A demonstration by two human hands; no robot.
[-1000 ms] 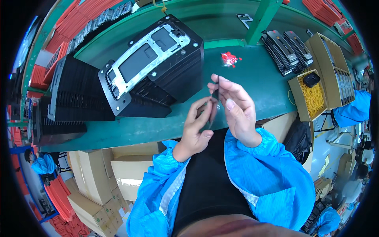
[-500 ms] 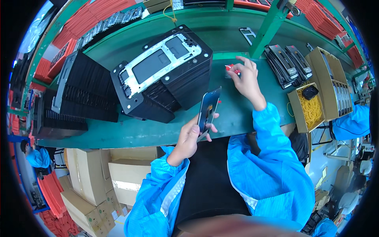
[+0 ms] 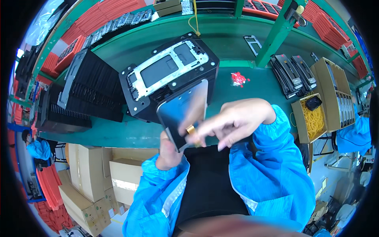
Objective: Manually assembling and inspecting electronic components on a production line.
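Observation:
My left hand (image 3: 169,152) is closed on a phone screen panel (image 3: 173,114), tilted up in front of my chest. Its dark, shiny face mirrors part of a hand. A gold flex cable (image 3: 191,129) sticks out near its lower edge. At that cable are the fingertips of my right hand (image 3: 233,122), drawn together and partly blurred; anything small between them is hidden. Beyond the panel, a silver phone frame (image 3: 171,65) lies on a tall stack of black trays (image 3: 199,75). A small heap of red and white bits (image 3: 239,79) sits on the green bench.
More black trays (image 3: 92,87) stand at the left of the green bench (image 3: 114,136). To the right are stacked phone parts (image 3: 286,75), a box of yellow bands (image 3: 313,120) and a cardboard box (image 3: 335,91). A green post (image 3: 272,37) rises behind. Cartons (image 3: 85,170) stand below the bench.
My right hand has come from the red and white bits down to the panel's flex cable. The panel has turned in my left hand, showing more of its face.

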